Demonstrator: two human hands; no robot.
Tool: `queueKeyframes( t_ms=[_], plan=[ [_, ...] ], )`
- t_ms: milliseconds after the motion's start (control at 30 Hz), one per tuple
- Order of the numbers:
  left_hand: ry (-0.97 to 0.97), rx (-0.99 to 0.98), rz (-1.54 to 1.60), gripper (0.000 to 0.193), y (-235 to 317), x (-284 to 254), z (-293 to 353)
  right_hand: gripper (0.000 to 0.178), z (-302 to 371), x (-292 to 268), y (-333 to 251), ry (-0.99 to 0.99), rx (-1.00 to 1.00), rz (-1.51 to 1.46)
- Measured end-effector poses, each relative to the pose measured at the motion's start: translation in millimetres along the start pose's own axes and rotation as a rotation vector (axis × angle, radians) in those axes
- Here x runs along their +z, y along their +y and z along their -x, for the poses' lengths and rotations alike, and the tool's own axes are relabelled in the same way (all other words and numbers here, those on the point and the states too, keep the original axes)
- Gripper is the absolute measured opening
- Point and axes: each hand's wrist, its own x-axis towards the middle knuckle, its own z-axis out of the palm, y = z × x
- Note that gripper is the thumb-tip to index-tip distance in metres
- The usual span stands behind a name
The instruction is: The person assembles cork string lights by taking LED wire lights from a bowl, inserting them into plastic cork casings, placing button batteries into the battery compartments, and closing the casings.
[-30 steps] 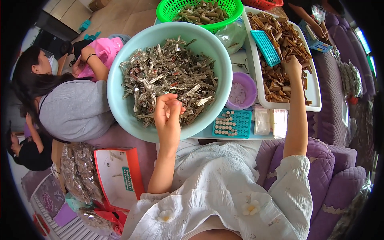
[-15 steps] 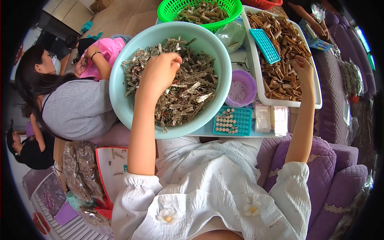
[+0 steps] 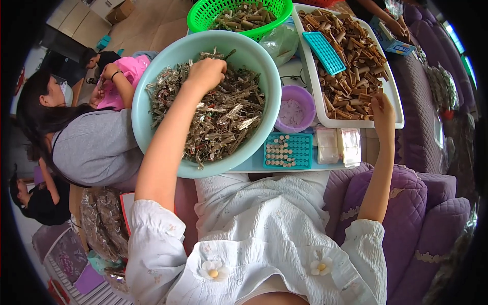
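Note:
My left hand (image 3: pixel 207 73) reaches over the far part of a pale green basin (image 3: pixel 272 101), fingers curled down at a heap of small clear-wrapped brownish packets (image 3: pixel 223 122). Whether it grips one is hidden. On the right, my right hand (image 3: pixel 385 109) is at the near right part of a white tray (image 3: pixel 351 123), thumb and fingers drawn together at the brown, curled bark-like pieces (image 3: pixel 351 84). What lies between those fingers I cannot make out. A teal grid tray (image 3: pixel 324 52) rests on the brown pieces.
Close to me are another teal grid tray (image 3: pixel 303 148) partly filled with small pale discs, stacks of clear bags (image 3: pixel 349 146) and a purple bowl (image 3: pixel 311 109). A green basket (image 3: pixel 203 21) stands behind the basin. At left sits a person in grey (image 3: pixel 96 145); another person's arms (image 3: pixel 389 21) show at upper right.
My left hand has come down closer to the wrapped packets. My right hand has moved nearer to me along the tray's right side. The whole view has shifted slightly.

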Motion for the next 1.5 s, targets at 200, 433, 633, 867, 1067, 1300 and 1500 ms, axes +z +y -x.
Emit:
queueKeyframes(
  t_ms=[200, 433, 633, 867, 1067, 1300, 1500],
  plan=[
    [0.256, -0.002, 0.539, 0.017, -47.4, -19.5, 11.8, 0.011, 24.1, -4.1, 6.3, -0.005, -0.029, -0.32],
    [0.389, -0.004, 0.905, 0.018, -40.1, -66.2, 29.1, 0.013, 35.2, 5.5, 8.8, 0.018, -0.022, -0.434],
    [0.704, 0.138, 0.925, 0.018, -6.0, -131.7, 55.3, 0.014, 36.9, 9.4, 7.1, 0.039, -0.031, -0.441],
    [0.738, 0.163, 0.444, 0.015, -18.3, -106.7, 66.3, 0.013, 35.7, 13.4, 19.2, 0.142, 0.017, -0.602],
    [0.191, -0.163, 1.073, 0.025, -33.5, -79.7, 82.4, 0.014, 33.6, 11.9, 26.6, 0.17, 0.058, -0.709],
    [0.082, 0.045, 1.778, 0.028, -18.0, -95.0, 111.2, 0.014, 36.6, 13.2, 22.6, 0.221, 0.049, -0.811],
    [0.155, 0.044, 1.802, 0.027, 39.0, -59.0, 133.5, 0.017, 67.8, 29.5, -60.3, 0.24, 0.014, -0.915]
  ],
)
